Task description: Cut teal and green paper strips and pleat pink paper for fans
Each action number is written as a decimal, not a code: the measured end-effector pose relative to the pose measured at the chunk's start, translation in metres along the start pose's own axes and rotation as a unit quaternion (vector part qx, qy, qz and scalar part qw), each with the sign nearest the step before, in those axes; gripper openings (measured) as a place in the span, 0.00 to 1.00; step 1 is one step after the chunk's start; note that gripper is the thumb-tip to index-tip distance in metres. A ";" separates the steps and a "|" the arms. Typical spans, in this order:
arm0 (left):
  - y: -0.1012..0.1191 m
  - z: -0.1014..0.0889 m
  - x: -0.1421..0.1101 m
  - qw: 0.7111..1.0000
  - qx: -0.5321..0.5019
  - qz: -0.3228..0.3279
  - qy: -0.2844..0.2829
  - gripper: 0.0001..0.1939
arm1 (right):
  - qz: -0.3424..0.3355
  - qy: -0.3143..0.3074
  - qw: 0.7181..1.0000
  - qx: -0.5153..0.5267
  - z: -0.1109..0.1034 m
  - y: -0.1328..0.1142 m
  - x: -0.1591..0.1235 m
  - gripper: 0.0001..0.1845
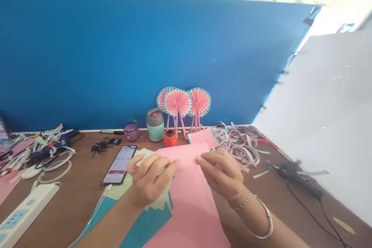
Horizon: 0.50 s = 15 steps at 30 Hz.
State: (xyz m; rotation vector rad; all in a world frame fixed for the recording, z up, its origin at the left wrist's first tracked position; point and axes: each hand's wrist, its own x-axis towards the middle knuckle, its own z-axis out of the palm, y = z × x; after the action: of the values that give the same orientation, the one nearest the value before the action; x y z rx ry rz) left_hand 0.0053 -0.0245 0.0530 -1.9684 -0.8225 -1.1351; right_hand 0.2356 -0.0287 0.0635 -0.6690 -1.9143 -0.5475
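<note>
Pink paper [188,155] stretches between my two hands above the table, its far end bent over. My left hand [154,178] is closed on its left side, fingers curled. With thumb and forefinger, my right hand [223,172] pinches the right side. Below them a long pink sheet [193,209] runs toward me; I cannot tell whether it is one piece with the held part. Pale green paper [158,203] and teal paper [151,223] lie under my left hand. A pleated pink strip [203,137] with a striped edge lies just beyond.
Round pleated pink fans [178,102] stand against the blue partition [116,54]. A phone [120,164], a teal jar [155,126] and a red container [170,138] stand nearby. Curled white paper strips [241,147], a glue gun [299,178] and a power strip [26,213] lie around.
</note>
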 end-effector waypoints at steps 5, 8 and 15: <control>-0.002 0.005 -0.034 0.997 -0.025 0.041 -0.057 0.21 | -0.026 -0.034 0.999 0.024 0.008 0.004 -0.028 0.22; 0.008 0.010 -0.053 0.976 -0.132 0.029 -0.169 0.18 | -0.009 -0.134 0.990 0.038 0.019 0.005 -0.060 0.17; 0.023 0.013 -0.062 0.931 -0.204 -0.057 -0.297 0.10 | 0.070 -0.348 0.933 0.053 0.025 0.007 -0.083 0.13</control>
State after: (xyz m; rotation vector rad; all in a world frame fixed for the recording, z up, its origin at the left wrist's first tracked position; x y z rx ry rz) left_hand 0.0041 -0.0369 -0.0134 -2.7123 -1.0787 -0.8137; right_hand 0.2528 -0.0256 -0.0222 -1.0121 -2.5002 -0.1047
